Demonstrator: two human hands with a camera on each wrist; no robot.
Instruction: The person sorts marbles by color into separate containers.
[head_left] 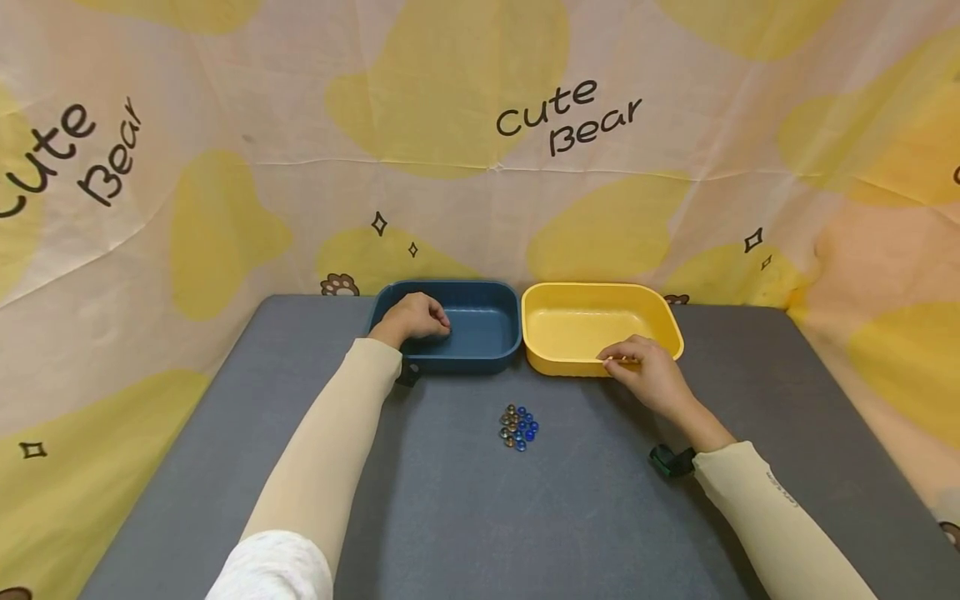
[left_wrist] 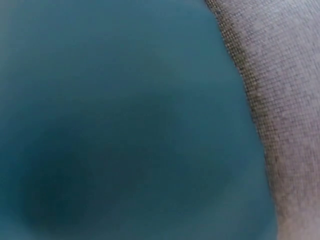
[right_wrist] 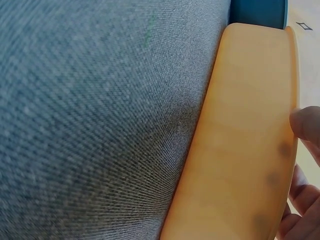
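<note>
My left hand (head_left: 416,318) reaches over the left part of the blue bin (head_left: 483,364), its fingers bent toward the thumb; whether anything is between the fingertips is hidden. The bin's outer wall (left_wrist: 125,125) fills most of the left wrist view, where no fingers show. At the yellow bin (head_left: 562,367), my right hand (head_left: 645,371) pinches the front rim. In the right wrist view, its thumb (right_wrist: 306,124) lies on the outer side and dark fingertip shadows show through the wall. A small cluster of glass marbles (head_left: 519,427), blue and amber, lies on the table between the forearms.
Both bins stand side by side at the back of the grey table (head_left: 480,517). Behind them hangs a printed pink and yellow cloth (head_left: 450,208). A dark strap piece (head_left: 671,460) sits under the right wrist.
</note>
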